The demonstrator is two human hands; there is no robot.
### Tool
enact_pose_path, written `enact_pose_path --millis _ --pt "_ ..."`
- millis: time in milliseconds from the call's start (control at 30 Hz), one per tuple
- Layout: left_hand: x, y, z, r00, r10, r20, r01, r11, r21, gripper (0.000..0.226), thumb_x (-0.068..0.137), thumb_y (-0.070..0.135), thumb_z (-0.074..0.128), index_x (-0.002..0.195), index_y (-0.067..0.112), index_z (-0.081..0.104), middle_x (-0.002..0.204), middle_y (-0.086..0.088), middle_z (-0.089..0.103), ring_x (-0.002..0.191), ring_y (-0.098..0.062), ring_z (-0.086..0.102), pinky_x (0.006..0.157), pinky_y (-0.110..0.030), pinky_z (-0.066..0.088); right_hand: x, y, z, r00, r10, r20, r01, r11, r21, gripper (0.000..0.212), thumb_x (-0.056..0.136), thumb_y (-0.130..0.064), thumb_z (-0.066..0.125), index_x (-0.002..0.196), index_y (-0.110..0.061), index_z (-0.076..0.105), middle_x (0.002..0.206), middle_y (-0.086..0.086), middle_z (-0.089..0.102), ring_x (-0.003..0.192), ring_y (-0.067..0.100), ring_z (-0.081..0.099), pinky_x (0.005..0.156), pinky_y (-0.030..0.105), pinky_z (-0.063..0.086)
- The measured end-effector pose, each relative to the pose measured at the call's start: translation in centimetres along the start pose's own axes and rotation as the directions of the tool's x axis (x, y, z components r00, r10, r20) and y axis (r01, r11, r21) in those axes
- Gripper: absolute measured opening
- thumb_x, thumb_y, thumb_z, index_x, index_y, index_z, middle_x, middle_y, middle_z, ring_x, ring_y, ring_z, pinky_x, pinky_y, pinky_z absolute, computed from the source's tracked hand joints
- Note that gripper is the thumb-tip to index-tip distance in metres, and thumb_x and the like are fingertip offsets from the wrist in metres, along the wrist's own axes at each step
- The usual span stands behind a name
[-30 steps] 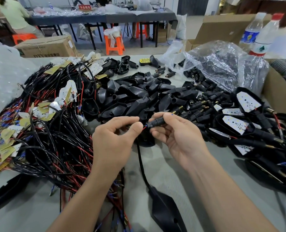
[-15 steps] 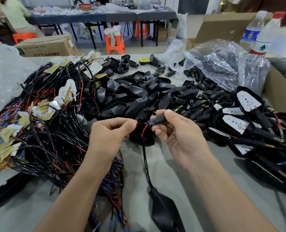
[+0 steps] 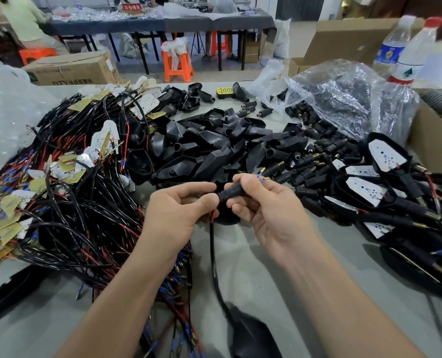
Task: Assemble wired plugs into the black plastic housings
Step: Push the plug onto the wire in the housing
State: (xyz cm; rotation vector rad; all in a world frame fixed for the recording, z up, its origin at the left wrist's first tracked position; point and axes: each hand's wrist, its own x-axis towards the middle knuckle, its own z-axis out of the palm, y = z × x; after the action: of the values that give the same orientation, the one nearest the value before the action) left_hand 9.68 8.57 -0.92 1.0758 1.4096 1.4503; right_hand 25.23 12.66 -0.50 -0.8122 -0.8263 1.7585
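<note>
1. Apparently threading is the step in hand: the plug (image 3: 231, 193) is held above the desk (image 3: 266, 267), before the heap of housings (image 3: 214, 151), with blue wire tips (image 3: 260, 177) poking past its right end.
2. The left hand (image 3: 178, 215) fingers pinch the cable (image 3: 212, 254) at the plug's left end; the right hand (image 3: 266, 210) fingers curl round the plug.
3. Next, I judge, the cable needs feeding further, with the plug held steady.
4. The plug's long axis runs left to right, rising slightly rightward.

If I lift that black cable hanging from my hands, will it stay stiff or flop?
Probably floppy: the black cable curves loosely down from the plug. It would likely drag the black housing at its end along. The wire pile beside it might snag it.
</note>
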Motion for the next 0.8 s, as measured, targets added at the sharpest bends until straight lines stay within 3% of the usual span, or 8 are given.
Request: enact_pose_path --millis 100,200,333,433,500,600,700,800 --pt "-0.1 0.2 -0.4 1.000 0.015 0.001 -0.015 0.999 -0.048 0.018 0.068 0.029 0.082 0.085 0.026 0.085 0.068 -0.009 0.076 0.060 -0.013 0.071 0.058 -0.017 0.053 0.1 0.6 0.3 0.999 0.032 0.008 -0.032 0.999 -0.008 0.019 0.100 -0.012 0.060 0.089 -0.005 0.072 0.080 0.014 0.074 0.057 0.013 0.066 0.056 0.019 0.056" --pt "-0.2 0.0 -0.3 0.998 0.036 0.050 -0.039 0.997 0.069 0.017 0.077 0.043 0.085 0.089 0.030 0.084 0.071 -0.006 0.077 0.064 -0.012 0.071 0.062 -0.022 0.055 0.2 0.7 0.3 1.000 -0.001 -0.027 -0.002 0.994 -0.105 0.020 0.101 -0.013 0.060 0.090 -0.006 0.075 0.077 0.011 0.073 0.054 0.012 0.061 0.053 0.020 0.050" --pt "-0.4 -0.7 0.3 0.996 0.078 0.042 -0.088 0.944 0.318 0.012 0.085 0.030 0.082 0.084 0.042 0.081 0.075 0.009 0.078 0.075 -0.007 0.076 0.079 -0.036 0.060 0.2 0.6 0.1 0.990 -0.102 -0.093 0.080 0.974 -0.214 0.027 0.103 -0.020 0.055 0.092 -0.011 0.078 0.095 0.009 0.079 0.054 0.011 0.052 0.049 0.019 0.038" --pt "-0.8 -0.6 0.8 0.997 0.060 0.038 -0.070 0.908 0.413 0.018 0.088 0.032 0.080 0.083 0.049 0.078 0.075 0.020 0.076 0.070 0.008 0.070 0.068 -0.013 0.050 0.6 -0.5 -0.5 0.975 -0.181 -0.133 0.147 0.963 -0.227 0.031 0.107 -0.021 0.050 0.094 -0.009 0.077 0.096 0.009 0.079 0.054 0.011 0.051 0.052 0.020 0.038" --pt "-0.9 -0.5 1.3 0.996 0.027 0.090 -0.059 0.923 0.380 0.018 0.090 0.030 0.077 0.081 0.045 0.080 0.077 0.017 0.078 0.072 0.005 0.070 0.066 -0.009 0.050 0.8 -1.2 -0.9 0.967 -0.206 -0.148 0.175 0.964 -0.199 0.032 0.107 -0.018 0.050 0.090 -0.006 0.074 0.087 0.011 0.078 0.050 0.011 0.050 0.049 0.021 0.039" --pt "-1.2 0.2 2.2 0.961 -0.127 0.247 0.076 0.976 0.203 0.018 0.094 0.025 0.072 0.082 0.029 0.084 0.083 0.000 0.081 0.080 -0.014 0.076 0.080 -0.023 0.059 1.0 -1.7 -1.2 0.951 -0.258 -0.169 0.224 0.955 -0.197 0.033 0.105 -0.014 0.052 0.080 -0.005 0.071 0.068 0.008 0.069 0.044 0.009 0.045 0.043 0.020 0.036" --pt "-1.7 0.9 2.8 0.888 -0.210 0.409 0.205 0.977 0.057 0.024 0.092 0.029 0.069 0.076 0.019 0.083 0.080 -0.008 0.079 0.068 -0.014 0.071 0.069 -0.021 0.058 1.1 -2.0 -1.5 0.946 -0.260 -0.193 0.232 0.960 -0.155 0.035 0.105 -0.015 0.053 0.075 -0.009 0.070 0.061 0.003 0.063 0.041 0.007 0.039 0.041 0.018 0.031" --pt "-1.6 0.6 2.9 0.947 -0.011 0.320 -0.133 0.896 0.423 0.018 0.093 0.029 0.074 0.076 0.026 0.079 0.066 0.000 0.075 0.053 -0.016 0.063 0.055 -0.026 0.053 1.3 -1.7 -1.6 0.942 -0.238 -0.235 0.206 0.966 -0.153 0.033 0.104 -0.014 0.054 0.074 -0.009 0.069 0.057 0.000 0.060 0.038 0.007 0.037 0.039 0.017 0.028"
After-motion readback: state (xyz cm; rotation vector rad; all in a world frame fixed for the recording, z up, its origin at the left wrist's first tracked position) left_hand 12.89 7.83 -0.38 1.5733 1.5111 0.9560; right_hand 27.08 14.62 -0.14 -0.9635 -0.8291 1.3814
